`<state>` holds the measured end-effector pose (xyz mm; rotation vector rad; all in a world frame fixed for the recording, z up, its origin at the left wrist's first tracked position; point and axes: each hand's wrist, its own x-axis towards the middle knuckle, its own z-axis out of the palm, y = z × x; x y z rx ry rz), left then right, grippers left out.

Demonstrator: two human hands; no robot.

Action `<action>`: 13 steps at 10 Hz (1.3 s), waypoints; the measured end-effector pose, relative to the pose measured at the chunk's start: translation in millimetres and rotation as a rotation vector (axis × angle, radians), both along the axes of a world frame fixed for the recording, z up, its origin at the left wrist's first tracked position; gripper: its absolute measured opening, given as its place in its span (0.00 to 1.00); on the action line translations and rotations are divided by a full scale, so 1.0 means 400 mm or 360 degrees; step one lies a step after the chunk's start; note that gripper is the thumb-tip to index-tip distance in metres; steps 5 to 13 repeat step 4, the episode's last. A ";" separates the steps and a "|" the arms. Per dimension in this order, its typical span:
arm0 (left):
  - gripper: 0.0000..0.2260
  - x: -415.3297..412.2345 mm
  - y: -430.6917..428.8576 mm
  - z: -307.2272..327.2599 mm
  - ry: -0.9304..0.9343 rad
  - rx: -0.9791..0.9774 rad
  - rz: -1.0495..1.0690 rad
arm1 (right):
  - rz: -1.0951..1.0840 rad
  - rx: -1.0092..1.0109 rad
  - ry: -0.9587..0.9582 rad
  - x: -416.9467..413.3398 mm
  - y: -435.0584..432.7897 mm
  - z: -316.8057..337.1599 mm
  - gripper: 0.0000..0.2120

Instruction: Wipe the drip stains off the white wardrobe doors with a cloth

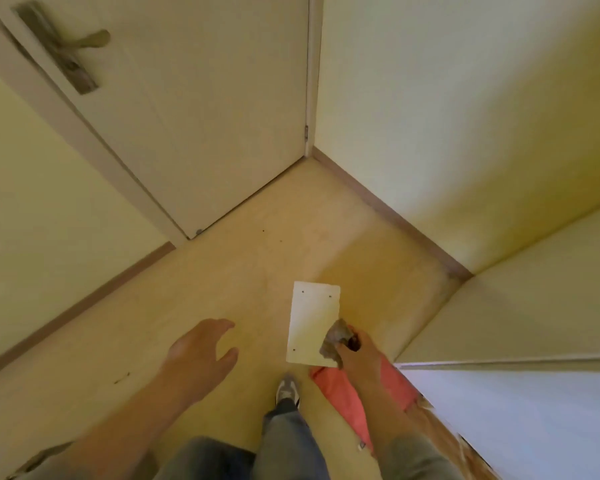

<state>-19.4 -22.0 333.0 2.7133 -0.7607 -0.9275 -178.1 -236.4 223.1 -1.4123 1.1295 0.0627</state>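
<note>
My right hand (355,351) grips a crumpled grey-brown cloth (336,341) low in the middle of the head view, just above the floor. The cloth overlaps the lower right corner of a small white panel (312,320) with small dark holes near its corners; whether the hand also holds the panel I cannot tell. My left hand (201,351) hovers to the left of the panel, fingers spread and relaxed, holding nothing. A white wardrobe side (520,306) rises at the right, with a white surface (520,417) below it at the lower right.
A closed white room door (205,116) with a metal lever handle (90,39) stands ahead on the left. A pale wall (465,116) meets it at the corner. A pink cloth (350,403) lies on the wooden floor (222,271) under my right arm. My shoe (286,389) points forward.
</note>
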 end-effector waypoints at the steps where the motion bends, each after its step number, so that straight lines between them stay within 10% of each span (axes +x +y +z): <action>1: 0.22 0.081 -0.029 -0.013 0.0008 0.0032 -0.0075 | -0.0135 0.0220 0.0023 0.059 -0.027 -0.019 0.09; 13: 0.21 0.212 -0.106 -0.027 0.0082 -0.0026 -0.0383 | -0.0568 0.0402 0.0091 0.053 0.012 0.106 0.15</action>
